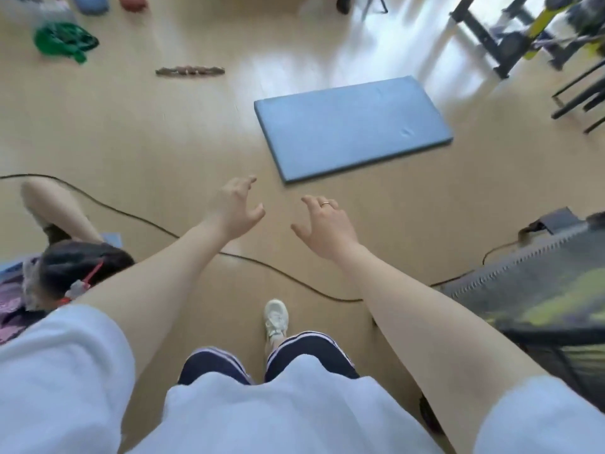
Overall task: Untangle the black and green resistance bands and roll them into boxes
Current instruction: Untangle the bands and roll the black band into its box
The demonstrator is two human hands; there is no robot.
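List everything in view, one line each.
bands: one tangled heap, green, floor far left
stick: one, brown, floor right of the bands
mat: one, blue, floor ahead
cable: one, black, runs across the floor under the arms
rack: one, black and yellow, top right, blurred
basket: one, dark mesh, right edge
second person: one, low at left
shoe: one, white, bottom centre
left hand: empty, fingers loosely curled
right hand: empty, ring on one finger
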